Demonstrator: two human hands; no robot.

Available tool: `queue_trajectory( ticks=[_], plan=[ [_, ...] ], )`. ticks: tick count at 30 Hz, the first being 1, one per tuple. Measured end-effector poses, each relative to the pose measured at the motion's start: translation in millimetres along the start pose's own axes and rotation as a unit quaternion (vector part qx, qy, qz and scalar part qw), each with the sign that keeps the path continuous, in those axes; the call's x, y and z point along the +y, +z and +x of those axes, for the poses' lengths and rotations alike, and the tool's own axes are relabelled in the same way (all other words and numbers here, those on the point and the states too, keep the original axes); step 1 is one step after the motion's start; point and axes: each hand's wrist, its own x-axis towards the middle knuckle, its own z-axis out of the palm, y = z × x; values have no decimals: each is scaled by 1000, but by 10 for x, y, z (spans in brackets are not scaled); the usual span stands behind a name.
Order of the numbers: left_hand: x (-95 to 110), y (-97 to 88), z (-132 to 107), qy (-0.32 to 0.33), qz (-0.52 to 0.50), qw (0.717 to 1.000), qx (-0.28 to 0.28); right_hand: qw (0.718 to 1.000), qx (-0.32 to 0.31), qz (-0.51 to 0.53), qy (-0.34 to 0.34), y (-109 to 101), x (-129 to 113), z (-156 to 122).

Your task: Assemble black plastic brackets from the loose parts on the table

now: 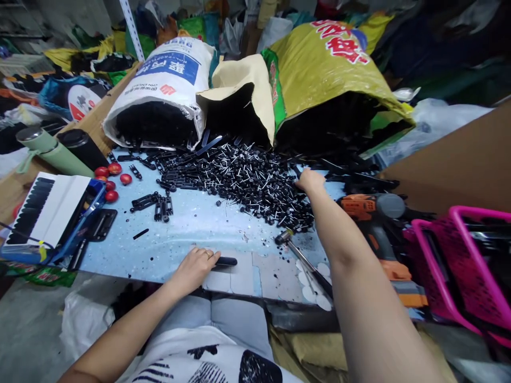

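Observation:
My left hand (194, 268) rests at the near edge of the light blue table (191, 223), fingers closed on a flat black plastic strip (225, 261) that pokes out to the right. My right hand (310, 181) reaches far out to the right edge of a big heap of small black pegs with metal pins (255, 183); its fingers curl down into the pile and what they hold is hidden. A small hammer (303, 259) lies on the table between my arms.
Three open sacks (159, 90) spill black parts at the back. An orange drill (371, 213) and a pink basket (459, 260) sit at right. Red fruits (112, 178), two flasks (59, 151) and a blue box (75, 223) are at left.

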Motion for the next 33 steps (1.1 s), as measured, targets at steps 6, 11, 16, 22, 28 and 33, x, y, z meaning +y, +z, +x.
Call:
queue_trajectory(
  ticks=[6,11,16,22,28,33],
  plan=[
    [-12,19,-166,-11,-14,999,36,998,0,16,-65,-347,-207,-1131],
    [-113,40,-253,-34,9,998,45,957,-143,141,-208,-281,-438,-2529],
    [-167,55,-290,-40,32,998,22,952,-153,21,-266,51,-542,-3238],
    [-110,44,-197,-53,23,998,-6,878,-40,-17,-477,141,-488,-3200],
    [20,0,-11,-32,-45,997,-59,854,-76,-45,-512,209,-579,-3250],
    [46,-47,-11,-48,-55,996,-54,888,-41,-62,-453,172,-681,-3388]
  ],
)
